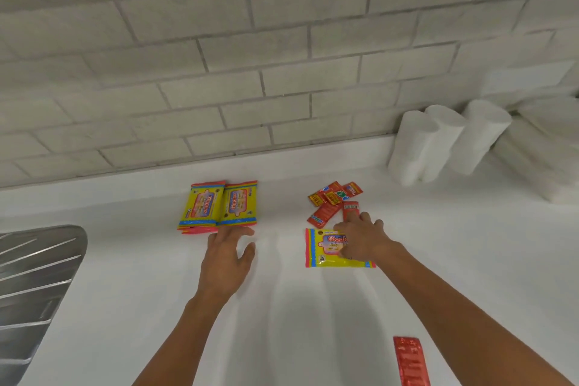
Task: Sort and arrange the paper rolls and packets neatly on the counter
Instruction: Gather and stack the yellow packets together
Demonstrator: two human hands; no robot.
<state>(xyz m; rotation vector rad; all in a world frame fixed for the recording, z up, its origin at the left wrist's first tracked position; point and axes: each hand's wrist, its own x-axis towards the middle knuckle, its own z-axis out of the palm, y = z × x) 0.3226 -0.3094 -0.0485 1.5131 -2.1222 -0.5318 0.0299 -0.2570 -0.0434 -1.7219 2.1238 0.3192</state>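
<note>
white table [125,260] under grey brick wall [219,41], steel drainboard [34,276] at left. paper rolls [445,141] far right, yellow packets [219,204] by open left hand [225,257]; right hand [363,238] spread flat over another yellow packet [319,247], fingertip touching a red sachet [351,207].

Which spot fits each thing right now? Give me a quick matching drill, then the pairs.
Things:
1. pair of yellow wipes packets
2. single yellow wipes packet
3. white paper rolls
4. lone red sachet

Places:
A. against the tiled wall, far right
B. under the right hand
C. nearest counter edge, lower right
D. just beyond the left hand

Pairs: 1-D, 2-B, 3-A, 4-C
</note>
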